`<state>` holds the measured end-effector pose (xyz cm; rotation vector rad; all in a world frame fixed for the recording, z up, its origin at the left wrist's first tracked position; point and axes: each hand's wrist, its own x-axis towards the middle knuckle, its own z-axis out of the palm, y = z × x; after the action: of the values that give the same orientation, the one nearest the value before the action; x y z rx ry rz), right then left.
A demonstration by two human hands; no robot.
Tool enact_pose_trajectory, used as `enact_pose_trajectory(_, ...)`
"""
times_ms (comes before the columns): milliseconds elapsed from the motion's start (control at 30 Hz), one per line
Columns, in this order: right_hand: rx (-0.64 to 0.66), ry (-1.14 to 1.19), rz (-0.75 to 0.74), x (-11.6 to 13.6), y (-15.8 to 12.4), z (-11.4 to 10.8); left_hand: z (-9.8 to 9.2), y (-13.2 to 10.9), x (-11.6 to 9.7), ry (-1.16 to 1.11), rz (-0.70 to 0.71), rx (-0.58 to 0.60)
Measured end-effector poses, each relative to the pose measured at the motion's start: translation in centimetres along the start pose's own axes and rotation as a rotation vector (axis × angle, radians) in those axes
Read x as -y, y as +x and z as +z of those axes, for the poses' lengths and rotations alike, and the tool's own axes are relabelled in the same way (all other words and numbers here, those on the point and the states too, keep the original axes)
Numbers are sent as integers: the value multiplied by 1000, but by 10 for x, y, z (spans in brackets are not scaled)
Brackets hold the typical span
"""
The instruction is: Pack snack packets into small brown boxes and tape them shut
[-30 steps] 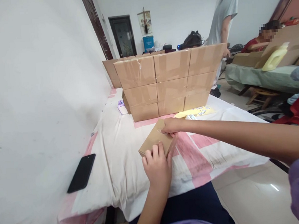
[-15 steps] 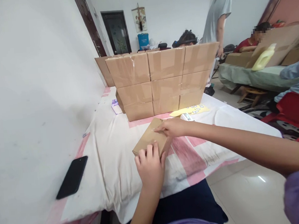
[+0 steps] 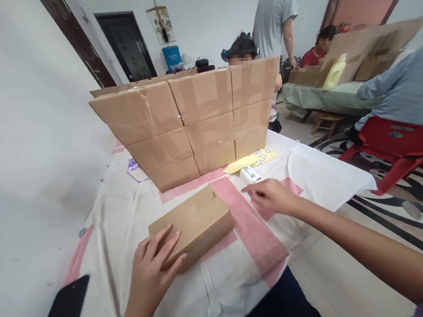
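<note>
A closed brown cardboard box (image 3: pixel 195 215) lies on the cloth-covered table in front of me. My left hand (image 3: pixel 155 264) rests on its near left corner, fingers spread over the top and the thumb along the near side. To the right of the box, my right hand (image 3: pixel 266 195) hovers apart from it, its fingers curled and the index finger pointing left; whether anything small is between the fingers is hidden. Just beyond that hand lies a small white device (image 3: pixel 251 175), beside a yellow patterned sheet (image 3: pixel 251 160).
Stacked cardboard boxes (image 3: pixel 209 125) form a wall across the table. A black phone (image 3: pixel 64 309) lies at the left edge. Behind the stack is a person with a headband; others stand or sit at the right, near a red chair (image 3: pixel 400 140) and yellow bottle (image 3: pixel 335 72).
The view has turned right. My right hand has lifted off the box and moved to its right. My left hand is now at the box's near left corner, and the box lies at a different angle.
</note>
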<state>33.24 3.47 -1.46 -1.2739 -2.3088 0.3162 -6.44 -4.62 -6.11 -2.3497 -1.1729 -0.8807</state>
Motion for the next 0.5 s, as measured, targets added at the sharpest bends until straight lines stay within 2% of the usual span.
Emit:
enact_pose_trajectory(100,-220,-32,342,-75,9,-4,6,-2,17,-55,4,-2)
enact_pose_trajectory(200,-249,-83,473,-137,17,-3,18,-5,17,-116,-19,-89)
enact_pose_trajectory(267,-229,-107,487,-166,23,3,27,-8,14,-187,-45,-184)
enact_pose_trajectory(367,-189,-155,438,-195,39,17,36,-13,14,-274,-87,-291)
enact_pose_trajectory(433,-151,-195,382,-207,54,27,36,-16,19,-268,-80,-293)
enact_pose_trajectory(500,-115,-228,332,-216,69,35,33,-17,26,-224,-11,-212)
